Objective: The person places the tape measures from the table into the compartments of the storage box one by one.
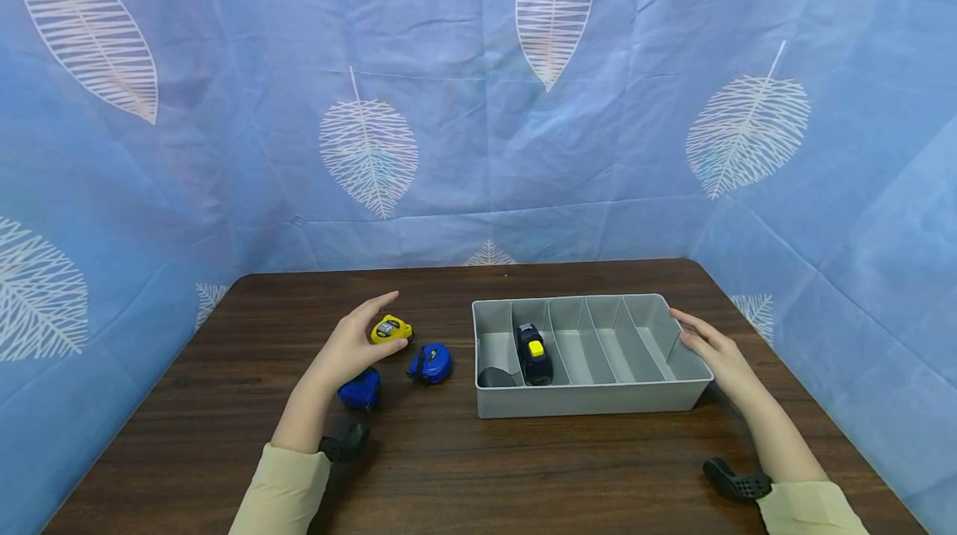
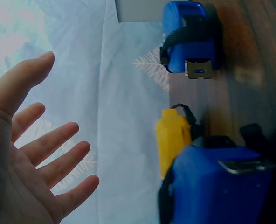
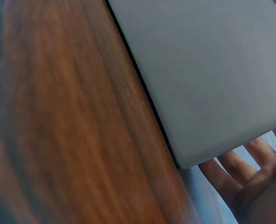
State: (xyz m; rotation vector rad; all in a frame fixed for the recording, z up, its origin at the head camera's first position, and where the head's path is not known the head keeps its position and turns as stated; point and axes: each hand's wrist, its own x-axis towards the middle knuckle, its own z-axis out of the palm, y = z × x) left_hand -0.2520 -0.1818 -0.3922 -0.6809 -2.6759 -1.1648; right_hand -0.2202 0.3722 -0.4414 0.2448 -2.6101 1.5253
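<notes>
My left hand (image 1: 348, 350) hovers with fingers and thumb spread around a yellow tape measure (image 1: 392, 329), holding nothing. Two blue tape measures lie close by, one (image 1: 430, 363) right of the hand and the other (image 1: 360, 390) beneath the wrist. In the left wrist view, the nearer blue tape measure (image 2: 222, 184) partly covers the yellow one. My right hand (image 1: 715, 352) rests its fingertips against the right end of a grey divided box (image 1: 591, 400). Inside, a dark tape measure with a yellow button (image 1: 534, 355) sits in the second compartment from the left.
A dark rounded thing (image 1: 495, 377) lies in the box's leftmost compartment, partly hidden by the front wall. All stand on a dark wooden table (image 1: 463, 477). Blue cloth with white leaf prints (image 1: 449, 144) hangs behind the table and along both sides.
</notes>
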